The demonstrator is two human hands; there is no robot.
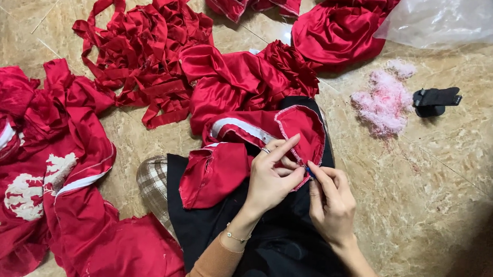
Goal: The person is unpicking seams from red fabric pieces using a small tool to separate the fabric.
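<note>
Head view: on the lap, both hands work a red fabric piece [257,150], the left hand [272,176] pinching its stitched edge taut so the right hand [330,202], pinching a small blue tool [309,171], reaches the seam.

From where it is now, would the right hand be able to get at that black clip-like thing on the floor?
Probably yes: the right hand pinches a small blue tool at the red garment's seam, and only bare floor lies between it and the black object.

Both hands met on a red satin piece [246,150] over the lap. The left hand [271,176] pinched its white-stitched edge; the right hand [332,200] held a small blue tool [309,172] against it.
</note>
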